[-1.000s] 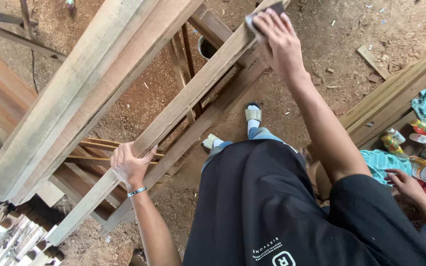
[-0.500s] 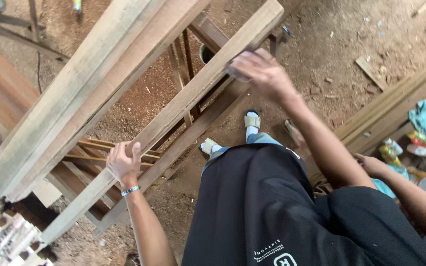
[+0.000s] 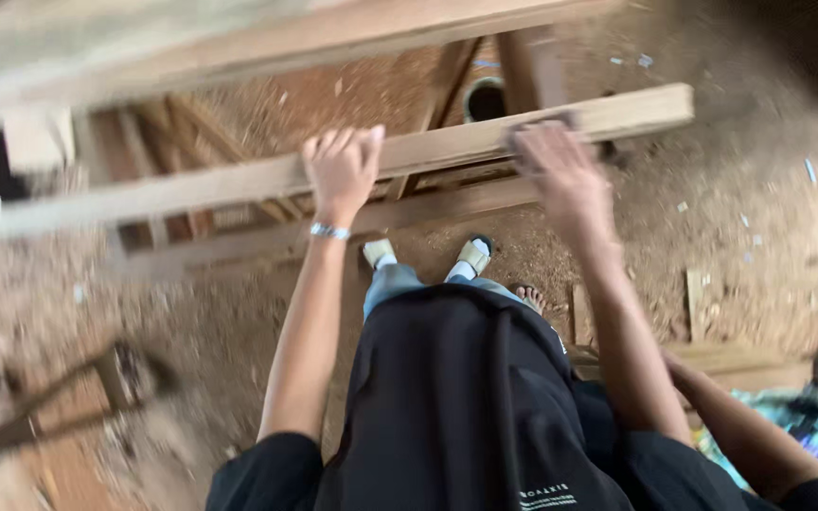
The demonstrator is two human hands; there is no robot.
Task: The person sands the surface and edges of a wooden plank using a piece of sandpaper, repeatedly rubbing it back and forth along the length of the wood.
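A long wooden plank [image 3: 447, 147] runs almost level across the blurred head view, standing on its edge. My left hand [image 3: 341, 170], a bracelet on its wrist, is curled over the plank's top near the middle. Further right, my right hand [image 3: 560, 175] lies on the same plank. It presses a dark flat sanding sheet [image 3: 540, 123] against the wood, and only the sheet's edge shows past the fingertips. My black shirt and my two sandalled feet [image 3: 471, 254] are below.
A wider beam [image 3: 333, 38] crosses above and a lower rail [image 3: 267, 241] runs under the plank. Another person's arm [image 3: 740, 431] reaches in at the lower right beside a teal cloth [image 3: 792, 416]. Wood scraps [image 3: 698, 303] lie on the sawdust-covered dirt floor.
My right hand has slid down the plank from its far end toward the middle, still on the sanding sheet. My left hand keeps its grip. The view has swung, so the plank now looks nearly level.
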